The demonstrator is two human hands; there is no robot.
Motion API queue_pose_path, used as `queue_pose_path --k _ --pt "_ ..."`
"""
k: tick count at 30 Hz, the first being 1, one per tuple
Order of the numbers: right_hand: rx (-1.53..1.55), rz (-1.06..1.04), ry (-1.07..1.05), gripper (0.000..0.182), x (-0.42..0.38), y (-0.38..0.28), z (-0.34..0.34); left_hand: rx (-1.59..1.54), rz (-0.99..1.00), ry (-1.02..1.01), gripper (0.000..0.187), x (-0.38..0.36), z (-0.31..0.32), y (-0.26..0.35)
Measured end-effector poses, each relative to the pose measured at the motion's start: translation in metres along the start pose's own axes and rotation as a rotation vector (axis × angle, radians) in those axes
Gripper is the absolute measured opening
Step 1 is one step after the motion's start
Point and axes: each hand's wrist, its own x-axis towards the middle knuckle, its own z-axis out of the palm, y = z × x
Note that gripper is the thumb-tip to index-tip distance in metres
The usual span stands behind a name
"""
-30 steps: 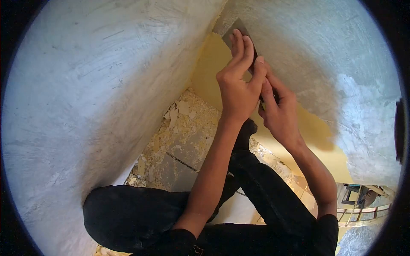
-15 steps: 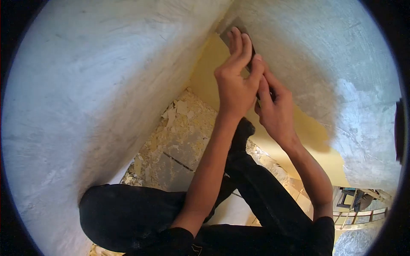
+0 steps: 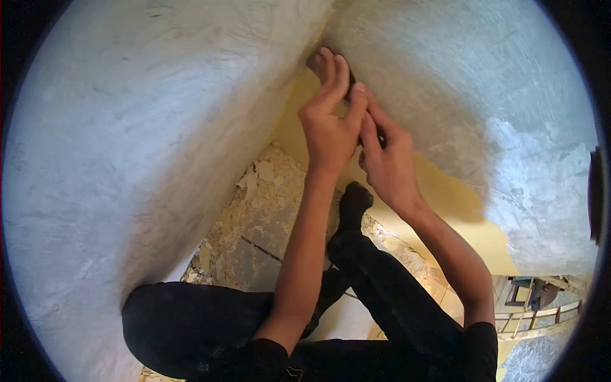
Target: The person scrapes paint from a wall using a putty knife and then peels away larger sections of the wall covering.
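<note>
A scraper (image 3: 314, 62) with a flat blade lies against the right wall (image 3: 433, 70), close to the corner. My right hand (image 3: 393, 167) is closed around its handle, most of which the fingers hide. Over the blade, my left hand (image 3: 328, 130) presses with its fingers, its thumb close to the right hand's fingertips. Below both hands, a yellow coating (image 3: 445, 191) still covers the lower wall, with a ragged upper edge against the grey surface.
A grey wall (image 3: 127, 140) rises on the left and meets the right wall in a narrow corner. Pale flakes (image 3: 254, 191) litter the tiled floor. My bent legs and dark-shod foot (image 3: 354, 200) are below. A wooden ladder-like frame (image 3: 541, 321) stands at lower right.
Both hands and the scraper appear further left and slightly lower, nearer the corner. The view has also shifted a little. The grip looks the same.
</note>
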Motion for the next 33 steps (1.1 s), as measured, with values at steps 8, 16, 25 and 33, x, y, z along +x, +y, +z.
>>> queue_pose_path --k 8,16,25,33 --pt "0.122 -0.014 -0.021 0.039 0.004 0.007 0.008 -0.011 -0.048 -0.017 0.044 -0.007 -0.006 0.005" --pt "0.190 0.181 -0.137 0.041 -0.009 0.012 -0.010 0.065 -0.048 -0.056 0.043 -0.018 0.000 0.019" --pt "0.166 0.275 -0.109 0.042 -0.029 0.018 -0.035 0.111 -0.016 -0.132 0.045 -0.037 0.018 0.032" --pt "0.140 0.153 -0.083 0.041 -0.024 0.017 -0.028 0.086 -0.029 -0.125 0.044 -0.031 0.014 0.026"
